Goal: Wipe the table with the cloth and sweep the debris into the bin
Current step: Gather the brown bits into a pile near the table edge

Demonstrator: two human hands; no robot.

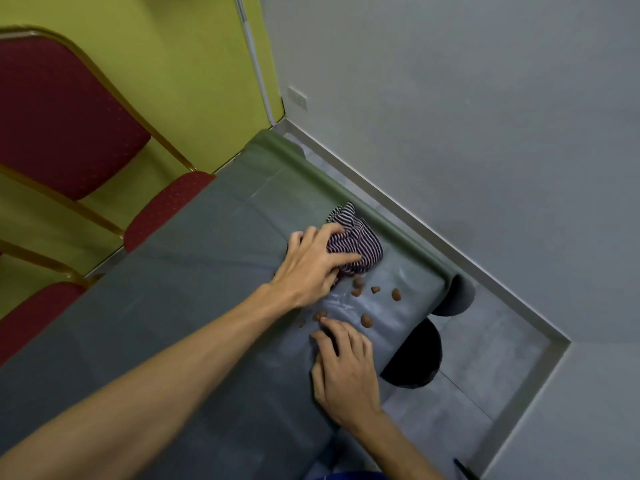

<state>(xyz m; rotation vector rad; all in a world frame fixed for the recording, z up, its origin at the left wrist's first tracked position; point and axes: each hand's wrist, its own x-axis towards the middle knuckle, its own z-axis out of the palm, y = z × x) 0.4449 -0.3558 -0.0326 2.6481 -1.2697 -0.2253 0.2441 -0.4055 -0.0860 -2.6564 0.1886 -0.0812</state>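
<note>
Lime-green wall [194, 81] on one side, pale grey wall [467, 116] meeting it at the corner. Red padded chairs [59, 109] with gold frames line the green side. Grey tiled floor [485, 358] below.

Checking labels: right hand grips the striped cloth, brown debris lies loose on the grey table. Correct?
Wrong hand. In the head view the left hand grips the striped cloth; the right hand rests on the grey table. The brown debris does lie loose on it.

Left grip [311, 268], right grip [343, 368], forearms [156, 368] bare; blue clothing strip [349, 475] at lower edge.
</note>
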